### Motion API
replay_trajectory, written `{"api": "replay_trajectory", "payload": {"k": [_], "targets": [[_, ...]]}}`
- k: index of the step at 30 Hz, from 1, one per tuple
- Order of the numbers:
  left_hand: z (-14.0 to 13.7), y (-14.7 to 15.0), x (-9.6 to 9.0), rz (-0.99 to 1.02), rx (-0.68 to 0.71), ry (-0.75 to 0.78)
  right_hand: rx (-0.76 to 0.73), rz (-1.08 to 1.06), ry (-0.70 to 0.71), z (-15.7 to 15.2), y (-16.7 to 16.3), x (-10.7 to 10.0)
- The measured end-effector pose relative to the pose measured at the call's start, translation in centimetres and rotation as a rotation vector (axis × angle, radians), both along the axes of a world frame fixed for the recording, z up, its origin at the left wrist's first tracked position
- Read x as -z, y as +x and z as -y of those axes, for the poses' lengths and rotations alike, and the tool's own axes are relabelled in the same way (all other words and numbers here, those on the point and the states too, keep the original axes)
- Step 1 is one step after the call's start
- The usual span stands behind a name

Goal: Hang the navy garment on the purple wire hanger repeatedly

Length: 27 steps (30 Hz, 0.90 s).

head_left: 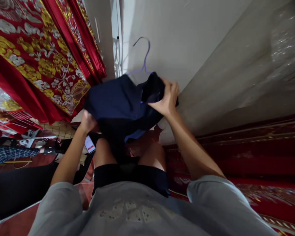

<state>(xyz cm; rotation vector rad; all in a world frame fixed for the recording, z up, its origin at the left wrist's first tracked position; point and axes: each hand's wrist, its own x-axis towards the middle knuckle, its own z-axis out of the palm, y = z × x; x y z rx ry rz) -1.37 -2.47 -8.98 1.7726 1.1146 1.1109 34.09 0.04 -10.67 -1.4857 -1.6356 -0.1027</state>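
Note:
A dark navy garment, held up in front of my thighs, hangs in loose folds, and its exact cut is hard to make out. The hook of a purple clothes hanger rises above it; the hanger's lower part is hidden in the cloth. My left hand grips the garment's left edge, its fingers partly behind the fabric and a little blurred. On the other side my right hand is closed on the fabric beside a dark opening, with the thumb in front and the fingers over the top.
Red cloth with gold and silver embroidery hangs at the upper left. A pale wall stands ahead, with plastic sheeting on the right. A lit phone lies on a black seat at the left. Another person's plaid sleeve shows at far left.

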Motion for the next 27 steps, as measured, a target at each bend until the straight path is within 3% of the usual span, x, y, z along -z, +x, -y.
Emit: {"api": "replay_trajectory", "payload": {"k": [2,4,7,10,18,20,22,25,27], "targets": [[0.8,-0.7,1.8,0.140,0.089,-0.158,0.114,-0.009,-0.011,-0.8,0.2,-2.4],[1.2,-0.3,3.4,0.325,0.119,-0.281,0.120,0.012,-0.025,-1.4,-0.3,-4.8],[0.9,1.4,4.7,0.450,-0.032,-0.231,0.004,0.051,-0.021,-1.3,-1.5,-7.2],[0.6,2.7,4.7,0.532,-0.201,-0.167,-0.120,0.037,0.008,-0.6,-2.1,-7.9],[2.0,4.2,4.0,0.632,-0.353,-0.189,-0.246,0.121,-0.014,0.8,-2.8,-9.8],[3.0,4.6,4.7,0.696,-0.393,-0.250,-0.288,0.164,0.023,1.9,-2.9,-9.3],[4.3,5.4,5.7,0.768,-0.390,-0.356,-0.324,0.136,0.072,3.1,-3.7,-7.5],[6.2,7.1,6.9,0.853,-0.389,-0.547,-0.252,-0.161,0.145,4.2,-6.7,-2.5],[7.3,8.1,7.4,0.885,-0.388,-0.650,-0.114,-0.456,0.141,4.3,-9.5,1.6]]}}
